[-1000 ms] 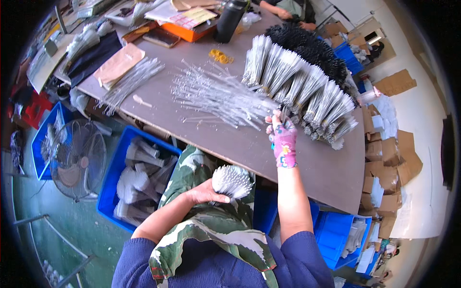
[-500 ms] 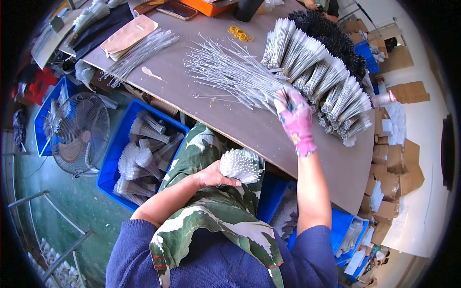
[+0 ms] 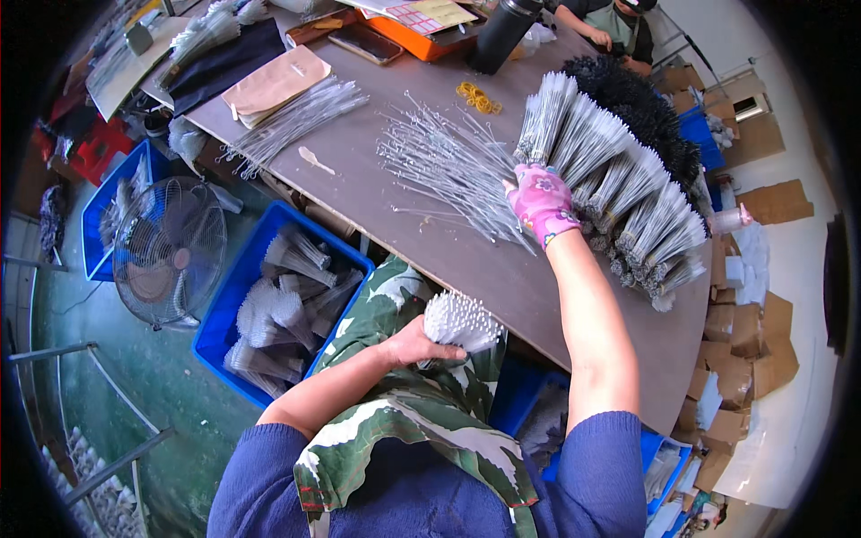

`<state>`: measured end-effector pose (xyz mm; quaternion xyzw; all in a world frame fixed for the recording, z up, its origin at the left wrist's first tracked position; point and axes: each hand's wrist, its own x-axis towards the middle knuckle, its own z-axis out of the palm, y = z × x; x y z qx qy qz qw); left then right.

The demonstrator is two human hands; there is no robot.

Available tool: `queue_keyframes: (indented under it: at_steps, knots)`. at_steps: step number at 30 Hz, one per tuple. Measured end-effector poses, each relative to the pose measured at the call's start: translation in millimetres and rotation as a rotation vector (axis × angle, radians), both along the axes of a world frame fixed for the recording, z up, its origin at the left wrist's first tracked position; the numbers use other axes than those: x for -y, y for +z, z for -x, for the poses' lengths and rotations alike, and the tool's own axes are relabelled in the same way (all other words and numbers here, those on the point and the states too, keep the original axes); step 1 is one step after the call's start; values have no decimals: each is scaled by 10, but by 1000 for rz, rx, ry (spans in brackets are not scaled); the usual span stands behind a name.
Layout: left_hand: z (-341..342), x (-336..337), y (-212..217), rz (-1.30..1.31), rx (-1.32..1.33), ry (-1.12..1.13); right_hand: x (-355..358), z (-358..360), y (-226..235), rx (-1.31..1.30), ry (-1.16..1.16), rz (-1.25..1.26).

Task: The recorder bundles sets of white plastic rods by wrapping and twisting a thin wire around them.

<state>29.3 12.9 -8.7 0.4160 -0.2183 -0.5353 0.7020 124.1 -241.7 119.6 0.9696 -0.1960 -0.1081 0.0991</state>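
Note:
My bare left hand (image 3: 414, 344) is closed round a bundle of thin wire brushes (image 3: 462, 323), held above my lap with its round white-dotted end facing up. In a pink flowered glove, my right hand (image 3: 543, 202) reaches over the table, fingers curled down at the base of the nearest tied bundle. What those fingers grip is hidden. Left of the glove, a loose spread of thin silvery wires (image 3: 439, 166) fans across the table, some with small looped ends. Beyond and right of it stand several tied bundles of white-bristled wire brushes (image 3: 587, 134) in a curved row.
A black bristly heap (image 3: 628, 103) lies behind the bundles. On the brown table (image 3: 359, 193) are yellow rubber bands (image 3: 478, 98), a phone (image 3: 366, 43) and a black bottle (image 3: 505, 36). A blue bin (image 3: 211, 334) of bundles and a fan (image 3: 170, 255) stand left. Another person (image 3: 619, 36) sits across.
My right hand has shifted from the loose wires' ends to the base of the nearest tied bundle. My left hand keeps its bundle. The whole view has shifted slightly.

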Motion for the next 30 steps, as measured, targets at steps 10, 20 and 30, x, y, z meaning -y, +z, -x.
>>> queue_keyframes:
  at_steps: [10,20,30]
  knots:
    - [-15,24,-22,-41,118,84,-468,941,36,617,106,-719]
    - [125,61,61,-28,130,29,-991,2096,4,587,-258,-1445]
    - [128,65,29,56,19,-20,-1167,2245,-93,745,-218,-1368]
